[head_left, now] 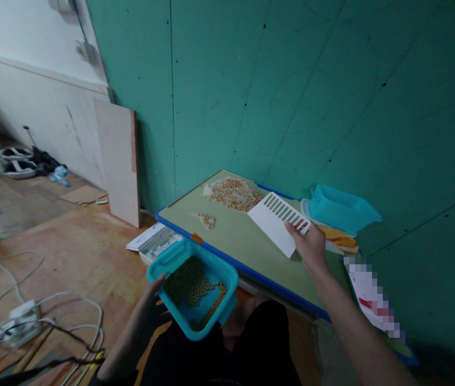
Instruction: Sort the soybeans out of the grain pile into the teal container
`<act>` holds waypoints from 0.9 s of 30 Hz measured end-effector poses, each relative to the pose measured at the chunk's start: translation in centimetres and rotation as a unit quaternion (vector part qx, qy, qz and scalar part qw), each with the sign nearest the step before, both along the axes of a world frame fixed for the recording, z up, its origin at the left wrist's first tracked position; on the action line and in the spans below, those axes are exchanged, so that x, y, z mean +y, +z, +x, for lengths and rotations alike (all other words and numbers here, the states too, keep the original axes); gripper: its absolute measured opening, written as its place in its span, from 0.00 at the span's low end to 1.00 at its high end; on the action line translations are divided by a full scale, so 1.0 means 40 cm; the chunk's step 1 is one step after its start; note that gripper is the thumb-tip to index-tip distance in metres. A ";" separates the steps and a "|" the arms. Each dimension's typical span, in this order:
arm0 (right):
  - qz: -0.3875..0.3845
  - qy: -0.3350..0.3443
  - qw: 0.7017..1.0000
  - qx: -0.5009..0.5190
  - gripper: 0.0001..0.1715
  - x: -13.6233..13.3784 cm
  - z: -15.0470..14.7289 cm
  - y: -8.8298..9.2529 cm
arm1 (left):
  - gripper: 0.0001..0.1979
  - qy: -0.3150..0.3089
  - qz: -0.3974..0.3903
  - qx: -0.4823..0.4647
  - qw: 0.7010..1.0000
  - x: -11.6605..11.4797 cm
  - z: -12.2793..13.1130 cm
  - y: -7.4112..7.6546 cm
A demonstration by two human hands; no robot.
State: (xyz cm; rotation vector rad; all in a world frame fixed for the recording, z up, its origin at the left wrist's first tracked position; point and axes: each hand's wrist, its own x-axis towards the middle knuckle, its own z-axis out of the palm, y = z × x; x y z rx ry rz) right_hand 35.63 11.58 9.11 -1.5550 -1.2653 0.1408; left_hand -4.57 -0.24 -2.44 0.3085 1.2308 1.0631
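My left hand (156,300) grips the left side of a blue plastic container (229,276), held tilted above my lap at the table's near edge. Dark green grains and yellowish beans lie inside it. With my right hand (310,244) I hold a white slotted scraper (271,228) by its slotted end, its flat part over the green tabletop (235,238). A pile of beans mixed with pale grains (233,194) lies beyond the scraper's left corner. Nearer the table's left side sits a small cluster of beans (207,220).
At the table's right back stands another blue container (342,209), by an orange cloth (340,239). A white packet (372,300) lies at the right. An open white box (159,241) sits below the left edge. Cables and a power strip (22,321) cover the left floor.
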 end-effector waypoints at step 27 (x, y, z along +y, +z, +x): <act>-0.051 0.276 0.941 0.189 0.27 0.237 -0.398 -0.010 | 0.36 0.014 0.017 -0.010 1.000 0.003 -0.018 -0.001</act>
